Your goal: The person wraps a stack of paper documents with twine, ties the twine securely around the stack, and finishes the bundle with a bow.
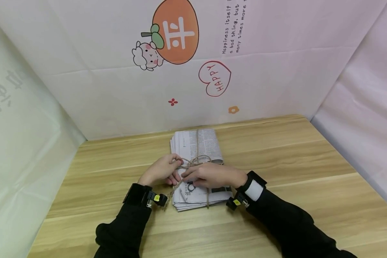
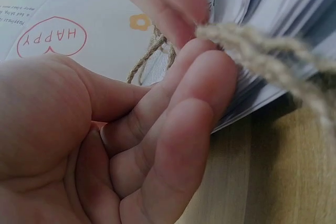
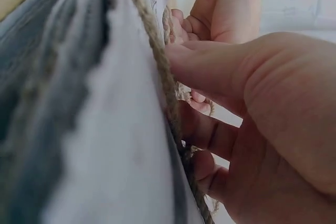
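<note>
A folded stack of newspapers (image 1: 201,143) lies on the table, with brown twine (image 1: 197,143) running lengthwise over it and also across its middle. My left hand (image 1: 163,168) is at the stack's left edge, its thumb and forefinger pinching a loop of the twine. From the right, my right hand (image 1: 214,174) reaches over the papers; its fingertips pinch twine strands close to the left hand. In the left wrist view, two blurred twine strands (image 2: 262,56) trail from the right fingertips. The right wrist view shows twine (image 3: 157,51) along the stack; the knot area is partly hidden by fingers.
The wooden table (image 1: 116,172) extends around the stack on both sides. Behind it hangs a white printed cloth (image 1: 116,96), with more cloth at left and right. Each wrist wears a black strap with a small camera (image 1: 158,198).
</note>
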Demonstrator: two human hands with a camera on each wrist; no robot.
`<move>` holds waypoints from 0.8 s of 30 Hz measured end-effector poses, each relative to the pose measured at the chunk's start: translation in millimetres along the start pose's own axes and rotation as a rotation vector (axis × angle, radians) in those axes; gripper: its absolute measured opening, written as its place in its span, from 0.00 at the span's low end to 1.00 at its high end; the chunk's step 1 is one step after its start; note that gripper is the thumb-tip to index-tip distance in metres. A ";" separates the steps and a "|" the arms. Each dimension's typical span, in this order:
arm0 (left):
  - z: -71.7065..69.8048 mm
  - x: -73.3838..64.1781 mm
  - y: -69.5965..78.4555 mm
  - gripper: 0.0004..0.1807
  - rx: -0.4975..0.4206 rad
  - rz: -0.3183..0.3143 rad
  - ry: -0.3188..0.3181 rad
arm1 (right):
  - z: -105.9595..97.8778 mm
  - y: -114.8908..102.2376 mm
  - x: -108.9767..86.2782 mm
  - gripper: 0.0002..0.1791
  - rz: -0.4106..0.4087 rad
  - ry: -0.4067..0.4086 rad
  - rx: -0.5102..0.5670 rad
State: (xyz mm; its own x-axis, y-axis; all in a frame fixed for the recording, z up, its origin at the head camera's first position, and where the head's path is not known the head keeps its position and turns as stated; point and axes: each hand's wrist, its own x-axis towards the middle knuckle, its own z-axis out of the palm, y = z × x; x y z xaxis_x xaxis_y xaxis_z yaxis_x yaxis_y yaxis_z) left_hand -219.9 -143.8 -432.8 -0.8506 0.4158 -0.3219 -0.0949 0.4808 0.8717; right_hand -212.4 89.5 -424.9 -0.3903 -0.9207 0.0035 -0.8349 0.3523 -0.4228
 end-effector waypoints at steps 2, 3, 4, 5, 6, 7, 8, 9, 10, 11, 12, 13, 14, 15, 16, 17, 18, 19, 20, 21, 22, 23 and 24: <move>0.3 -0.3 0.3 0.15 -0.006 -0.003 0.000 | -0.9 0.3 0.3 0.18 0.005 -0.012 0.024; 0.5 -0.5 0.6 0.15 -0.008 -0.003 0.002 | -1.4 0.4 0.2 0.18 0.010 -0.014 0.032; 0.6 -0.6 0.7 0.15 -0.007 -0.002 0.006 | -1.8 0.5 0.1 0.17 0.017 -0.016 0.040; 0.8 -0.5 0.8 0.14 -0.002 0.001 0.013 | -2.2 0.9 -0.1 0.17 0.024 -0.015 0.051; 0.8 -0.4 0.9 0.14 0.006 0.007 0.022 | -2.9 0.7 -0.4 0.16 0.030 -0.011 0.062; 0.6 0.0 0.7 0.13 0.022 0.019 0.035 | -3.2 0.8 -0.6 0.15 0.038 -0.008 0.071; 0.4 0.3 0.9 0.13 0.041 0.034 0.047 | -3.4 0.8 -0.8 0.15 0.042 -0.003 0.079; 0.0 0.9 1.1 0.12 0.062 0.053 0.058 | -3.6 0.8 -1.1 0.14 0.048 0.002 0.083; -0.6 1.5 1.0 0.11 0.084 0.077 0.068 | -3.6 0.7 -1.1 0.14 0.052 0.007 0.088; -1.5 2.1 1.1 0.11 0.113 0.108 0.076 | -3.6 0.7 -1.0 0.13 0.057 0.012 0.094; -2.5 2.7 1.0 0.10 0.145 0.141 0.080 | -3.7 0.4 -0.7 0.13 0.064 0.014 0.100; -3.6 3.4 1.0 0.10 0.174 0.176 0.081 | -3.7 0.2 -0.5 0.13 0.069 0.016 0.104; -4.9 3.9 1.2 0.11 0.197 0.211 0.077 | -4.1 -0.4 -0.3 0.13 0.077 0.017 0.107; -6.4 4.5 0.9 0.11 0.224 0.250 0.072 | -4.1 -0.6 -0.1 0.13 0.087 0.016 0.114; -7.8 4.9 0.7 0.11 0.246 0.285 0.066 | -4.1 -0.8 0.1 0.13 0.099 0.015 0.122; -9.1 5.3 0.4 0.12 0.262 0.317 0.057 | -4.2 -1.0 0.2 0.13 0.112 0.013 0.129; -10.4 5.6 0.1 0.12 0.267 0.339 0.048 | -4.4 -1.3 0.3 0.13 0.125 0.011 0.136; -11.5 6.1 -0.3 0.13 0.267 0.358 0.044 | -4.8 -1.9 0.3 0.12 0.137 0.011 0.138; -12.5 6.0 -0.5 0.13 0.266 0.369 0.043 | -5.1 -2.3 0.2 0.12 0.149 0.011 0.139; -13.1 6.0 -0.5 0.13 0.267 0.376 0.045 | -5.2 -2.7 0.2 0.11 0.158 0.014 0.136; -13.2 6.0 -0.2 0.14 0.263 0.375 0.047 | -5.5 -3.2 0.2 0.10 0.164 0.020 0.129; -13.0 6.2 0.0 0.15 0.259 0.374 0.051 | -5.8 -4.0 0.2 0.09 0.169 0.031 0.115; -12.6 6.2 0.4 0.16 0.256 0.368 0.057 | -6.0 -4.9 0.2 0.08 0.173 0.045 0.096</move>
State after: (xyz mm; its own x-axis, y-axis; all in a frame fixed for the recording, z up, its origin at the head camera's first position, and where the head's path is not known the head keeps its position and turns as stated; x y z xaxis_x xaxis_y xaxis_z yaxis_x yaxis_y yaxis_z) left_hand -231.7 -150.8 -429.8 -0.8314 0.5553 0.0194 0.3441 0.4872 0.8027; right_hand -210.6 88.6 -417.4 -0.5438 -0.8384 -0.0370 -0.7139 0.4853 -0.5048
